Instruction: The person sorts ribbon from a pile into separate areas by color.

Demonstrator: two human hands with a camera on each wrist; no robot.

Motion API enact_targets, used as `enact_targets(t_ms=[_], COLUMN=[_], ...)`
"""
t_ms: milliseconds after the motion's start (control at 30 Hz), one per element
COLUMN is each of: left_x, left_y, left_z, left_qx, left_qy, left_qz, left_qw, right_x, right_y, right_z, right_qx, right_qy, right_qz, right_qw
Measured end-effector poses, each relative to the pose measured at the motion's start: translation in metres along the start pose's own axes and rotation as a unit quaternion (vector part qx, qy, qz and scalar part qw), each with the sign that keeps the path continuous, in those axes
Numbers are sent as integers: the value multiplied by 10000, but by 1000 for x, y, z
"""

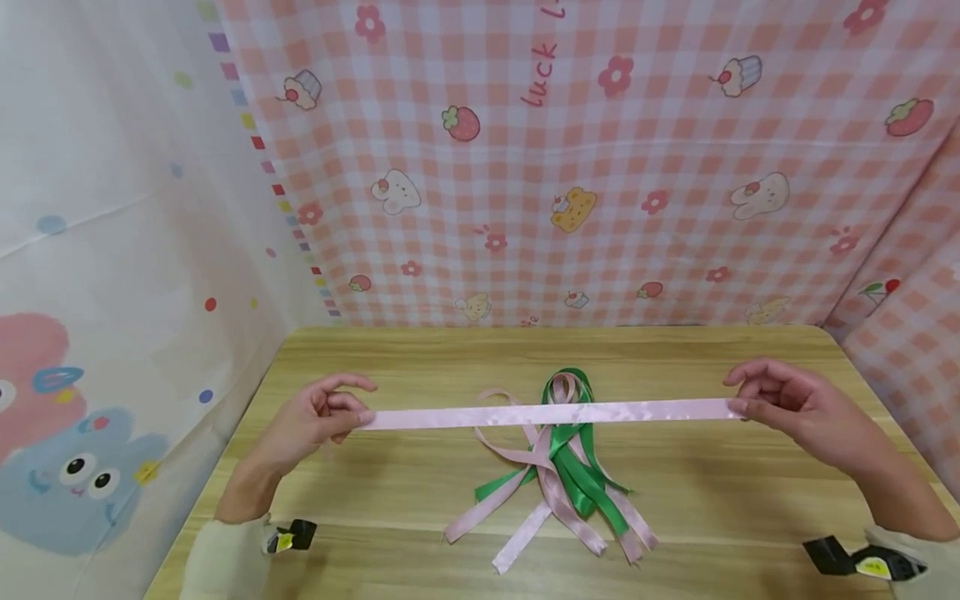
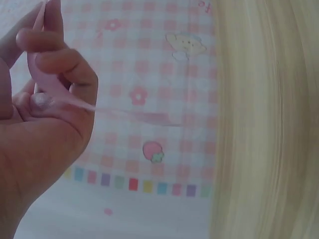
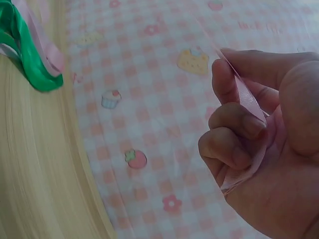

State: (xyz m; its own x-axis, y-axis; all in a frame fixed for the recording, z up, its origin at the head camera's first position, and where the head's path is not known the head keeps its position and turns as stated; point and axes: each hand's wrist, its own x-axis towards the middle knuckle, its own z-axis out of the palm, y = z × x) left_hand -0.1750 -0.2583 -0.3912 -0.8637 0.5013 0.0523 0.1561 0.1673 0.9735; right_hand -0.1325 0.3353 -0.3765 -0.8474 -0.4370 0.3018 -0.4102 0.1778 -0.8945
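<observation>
A pale pink satin ribbon (image 1: 465,417) is stretched nearly straight above the table, one end in each hand. My left hand (image 1: 321,418) pinches its left end between thumb and fingers; in the left wrist view a short tail of ribbon (image 2: 139,117) sticks out past the palm. My right hand (image 1: 795,408) pinches the other end. The right wrist view shows that end of the ribbon (image 3: 249,102) running down under the curled fingers. Behind and below the taut strip lies a loose bundle of green ribbons (image 1: 577,475) and pink ribbons (image 1: 558,496), looped at its far end.
All of this is over a light wood table (image 1: 375,500). A pink checked cloth (image 1: 495,183) hangs at its back edge, and a white printed cloth (image 1: 135,275) on the left. Each sleeve carries a small black strapped device (image 1: 300,535) near the wrist.
</observation>
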Motion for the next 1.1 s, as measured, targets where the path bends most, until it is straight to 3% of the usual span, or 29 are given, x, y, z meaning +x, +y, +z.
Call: enact_targets(t_ms=[233, 433, 633, 800, 967, 1100], left_x=[-7, -9, -9, -8, -9, -1], left_y=[-11, -22, -31, -41, -56, -73], left_z=[-15, -25, -31, -37, -44, -46], left_qx=[-12, -127, -89, -795, -1369, -1478], left_qy=[50, 277, 676, 1030, 928, 1264], left_qz=[-7, -187, -611, -874, -974, -1212], left_qw=[10000, 9994, 9958, 9876, 9814, 9734], right_x=[-9, -18, -25, -29, -32, -28], right_y=[11, 30, 55, 73, 92, 107], right_z=[-14, -27, -41, -47, -50, -51], right_qx=[-269, -114, 757, 1321, 1958, 1775], right_qy=[282, 524, -4, -200, -384, 118], right_qz=[278, 458, 552, 786, 677, 1010], right_qw=[9989, 9975, 9956, 9879, 9776, 9789])
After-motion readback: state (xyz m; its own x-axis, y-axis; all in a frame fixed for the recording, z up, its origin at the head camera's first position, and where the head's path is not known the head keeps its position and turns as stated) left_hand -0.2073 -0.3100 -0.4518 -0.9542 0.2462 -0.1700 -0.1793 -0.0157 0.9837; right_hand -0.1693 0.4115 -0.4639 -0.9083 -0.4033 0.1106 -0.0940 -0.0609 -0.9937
